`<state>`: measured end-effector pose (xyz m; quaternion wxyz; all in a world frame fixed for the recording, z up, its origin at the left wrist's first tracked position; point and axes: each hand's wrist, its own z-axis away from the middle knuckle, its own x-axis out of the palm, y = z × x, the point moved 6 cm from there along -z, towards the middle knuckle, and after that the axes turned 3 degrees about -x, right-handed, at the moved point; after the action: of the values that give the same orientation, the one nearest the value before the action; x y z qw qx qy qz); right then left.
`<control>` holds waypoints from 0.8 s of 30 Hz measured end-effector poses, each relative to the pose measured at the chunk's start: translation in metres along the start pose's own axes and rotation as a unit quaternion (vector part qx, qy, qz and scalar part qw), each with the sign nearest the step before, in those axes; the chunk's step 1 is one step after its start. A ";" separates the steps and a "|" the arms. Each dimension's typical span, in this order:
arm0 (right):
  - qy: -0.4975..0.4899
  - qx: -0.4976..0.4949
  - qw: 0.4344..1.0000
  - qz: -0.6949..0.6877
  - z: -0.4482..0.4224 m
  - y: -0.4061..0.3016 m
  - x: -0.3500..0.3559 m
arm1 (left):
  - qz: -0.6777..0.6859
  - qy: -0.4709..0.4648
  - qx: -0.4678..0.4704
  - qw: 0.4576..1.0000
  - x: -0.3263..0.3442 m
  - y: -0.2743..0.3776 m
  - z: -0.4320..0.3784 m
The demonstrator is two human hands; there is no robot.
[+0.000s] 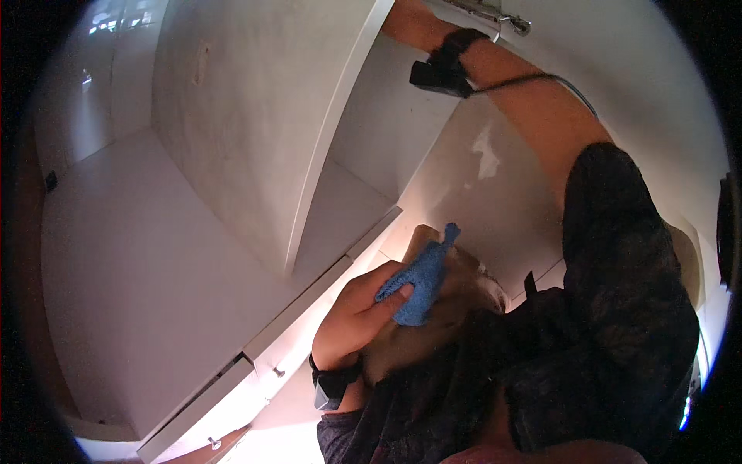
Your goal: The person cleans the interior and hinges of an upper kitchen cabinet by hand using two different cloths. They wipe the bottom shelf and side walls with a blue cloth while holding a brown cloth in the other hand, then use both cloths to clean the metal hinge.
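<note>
My left hand [365, 310] grips a bunched blue cloth [422, 284] between thumb and fingers, held in front of my body. A dark strap with a small device [333, 385] is around that wrist. My right arm reaches up and away beside a white vertical panel [255, 116]. Of my right hand [413, 26], only the part near the wrist shows at the top edge; its fingers are out of sight. A black device [443, 78] with a cable is strapped to that wrist. Below the panel spreads a pale cabinet shelf [162, 278].
The shelf's front edge [301, 301] runs diagonally past my left hand. Small knobs [279, 372] jut out beneath it. A metal fitting [516, 24] sits near my right forearm. A pale surface [510, 191] with a white patch [486, 153] lies beneath that arm.
</note>
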<state>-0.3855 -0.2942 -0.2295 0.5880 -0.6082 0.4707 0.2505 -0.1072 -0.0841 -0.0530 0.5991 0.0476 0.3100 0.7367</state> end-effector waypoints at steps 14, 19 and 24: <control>0.068 -0.044 0.932 -0.353 0.035 -0.123 0.126 | -0.027 -0.007 0.031 0.999 -0.006 -0.023 -0.005; -0.035 -0.179 0.955 -0.233 0.083 -0.187 0.190 | -0.072 -0.047 0.022 0.996 0.004 -0.006 -0.012; 0.032 -0.147 0.967 -0.205 0.067 -0.116 0.078 | -0.080 0.008 0.045 0.996 0.004 -0.004 0.001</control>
<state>-0.2344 -0.2676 -0.2532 0.5155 -0.7793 0.3125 0.1710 -0.1046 -0.0801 -0.0556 0.6509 0.0432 0.3507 0.6719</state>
